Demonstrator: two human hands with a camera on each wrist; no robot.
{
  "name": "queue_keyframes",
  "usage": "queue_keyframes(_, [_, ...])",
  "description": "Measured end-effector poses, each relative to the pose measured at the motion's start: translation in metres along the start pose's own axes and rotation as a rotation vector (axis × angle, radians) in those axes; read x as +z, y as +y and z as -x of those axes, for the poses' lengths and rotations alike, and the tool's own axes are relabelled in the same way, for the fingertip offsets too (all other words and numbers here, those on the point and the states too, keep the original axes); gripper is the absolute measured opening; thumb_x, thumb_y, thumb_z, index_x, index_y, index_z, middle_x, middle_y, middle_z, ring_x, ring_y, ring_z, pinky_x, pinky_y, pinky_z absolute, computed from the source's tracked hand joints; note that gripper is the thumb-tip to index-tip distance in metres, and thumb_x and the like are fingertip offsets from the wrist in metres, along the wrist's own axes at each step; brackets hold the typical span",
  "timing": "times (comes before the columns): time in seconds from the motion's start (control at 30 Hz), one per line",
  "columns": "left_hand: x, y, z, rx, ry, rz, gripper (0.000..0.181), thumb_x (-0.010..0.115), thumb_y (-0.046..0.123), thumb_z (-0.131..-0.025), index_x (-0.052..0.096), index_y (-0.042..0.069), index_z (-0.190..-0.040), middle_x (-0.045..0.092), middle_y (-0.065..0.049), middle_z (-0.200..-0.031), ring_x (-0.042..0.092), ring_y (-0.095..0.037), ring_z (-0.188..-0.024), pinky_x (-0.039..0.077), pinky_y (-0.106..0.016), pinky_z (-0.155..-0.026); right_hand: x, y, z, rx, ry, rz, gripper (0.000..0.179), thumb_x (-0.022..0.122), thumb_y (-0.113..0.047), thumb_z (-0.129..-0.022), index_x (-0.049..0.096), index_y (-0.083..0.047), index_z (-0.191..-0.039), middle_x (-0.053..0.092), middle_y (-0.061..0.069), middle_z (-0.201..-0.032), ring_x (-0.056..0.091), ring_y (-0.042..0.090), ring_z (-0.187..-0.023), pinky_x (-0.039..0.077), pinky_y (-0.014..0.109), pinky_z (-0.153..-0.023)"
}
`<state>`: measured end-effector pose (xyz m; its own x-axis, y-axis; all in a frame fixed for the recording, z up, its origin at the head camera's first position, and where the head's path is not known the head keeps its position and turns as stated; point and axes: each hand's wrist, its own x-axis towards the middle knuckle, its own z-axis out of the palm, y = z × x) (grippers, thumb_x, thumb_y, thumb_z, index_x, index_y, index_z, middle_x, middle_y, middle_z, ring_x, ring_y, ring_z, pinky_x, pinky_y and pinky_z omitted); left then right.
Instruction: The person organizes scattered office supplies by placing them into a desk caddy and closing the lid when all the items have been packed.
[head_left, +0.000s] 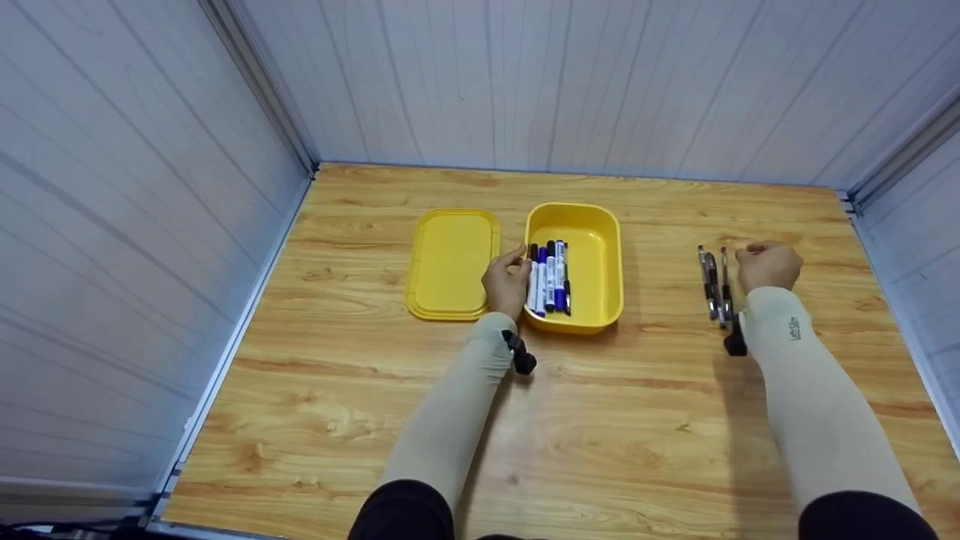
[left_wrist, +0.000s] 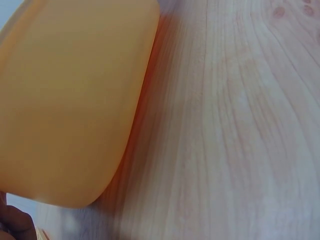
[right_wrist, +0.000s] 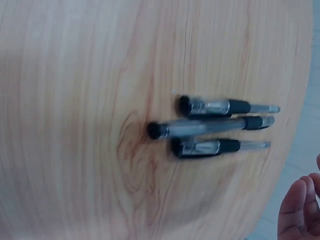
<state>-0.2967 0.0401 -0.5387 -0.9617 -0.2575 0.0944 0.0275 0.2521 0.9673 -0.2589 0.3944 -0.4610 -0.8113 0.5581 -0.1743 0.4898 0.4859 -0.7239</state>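
A yellow box [head_left: 592, 285] stands on the table, its left part holding several white markers [head_left: 550, 277] with black and blue-purple caps. Beside them in the box lies a black pen [head_left: 568, 296]. My left hand [head_left: 506, 285] holds the box at its left rim; in the left wrist view, part of that hand [left_wrist: 17, 222] shows at the box's corner. To the right, three clear pens with black grips [right_wrist: 215, 107] lie side by side. My right hand [head_left: 769, 266] is just right of these pens, fingers bent, with nothing visible between its fingertips [right_wrist: 292, 200].
A flat yellow lid [head_left: 454, 262] lies left of the box, close to my left hand. The wooden table [head_left: 637, 420] is bordered by white panel walls [head_left: 480, 90] at the back and sides. Bare wood separates the box from the loose pens.
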Motion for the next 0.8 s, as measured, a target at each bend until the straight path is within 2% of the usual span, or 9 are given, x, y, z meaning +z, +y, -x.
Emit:
queue_keyframes(0.23, [-0.001, 0.0, -0.001, 0.019, 0.01, -0.022, 0.029, 0.068, 0.013, -0.08, 0.067, 0.018, -0.109, 0.057, 0.004, -0.082, 0.053, -0.009, -0.073, 0.045, -0.021, -0.062, 0.001, 0.012, -0.002, 0.045, 0.004, -0.019, 0.037, 0.053, -0.023, -0.09, 0.056, -0.006, -0.122, 0.054, 0.012, -0.118, 0.052, 0.021, -0.099, 0.044, 0.032, -0.08])
queue_keyframes(0.37, [0.0, 0.0, -0.001, 0.043, 0.026, -0.029, 0.028, 0.068, 0.011, -0.079, 0.068, 0.016, -0.107, 0.058, 0.002, -0.081, 0.053, -0.01, -0.072, 0.045, -0.021, -0.061, 0.006, 0.022, -0.004, 0.057, 0.007, -0.006, 0.036, 0.055, -0.023, -0.088, 0.058, -0.005, -0.12, 0.055, 0.014, -0.118, 0.052, 0.023, -0.1, 0.045, 0.03, -0.079])
queue_keyframes(0.43, [0.001, 0.0, -0.001, 0.045, 0.026, -0.03, 0.028, 0.068, 0.01, -0.08, 0.068, 0.017, -0.107, 0.058, 0.002, -0.081, 0.052, -0.01, -0.072, 0.044, -0.021, -0.059, 0.008, 0.028, -0.005, 0.076, -0.001, -0.019, 0.036, 0.057, -0.022, -0.087, 0.059, -0.005, -0.119, 0.055, 0.014, -0.118, 0.054, 0.021, -0.097, 0.046, 0.027, -0.074])
queue_keyframes(0.6, [0.001, 0.001, 0.0, 0.027, 0.015, -0.028, 0.029, 0.067, 0.011, -0.08, 0.067, 0.017, -0.108, 0.057, 0.003, -0.081, 0.052, -0.01, -0.07, 0.044, -0.021, -0.058, 0.015, 0.039, -0.005, 0.139, -0.024, -0.056, 0.037, 0.061, -0.02, -0.085, 0.059, -0.006, -0.119, 0.058, 0.012, -0.114, 0.058, 0.011, -0.078, 0.045, 0.018, -0.058])
queue_keyframes(0.8, [0.0, 0.001, 0.001, 0.022, 0.019, -0.033, 0.029, 0.068, 0.012, -0.08, 0.067, 0.018, -0.109, 0.057, 0.004, -0.081, 0.052, -0.009, -0.072, 0.044, -0.02, -0.062, 0.021, 0.044, -0.004, 0.126, -0.033, -0.011, 0.036, 0.059, -0.023, -0.086, 0.06, -0.005, -0.117, 0.06, 0.012, -0.111, 0.055, 0.008, -0.073, 0.046, 0.021, -0.063])
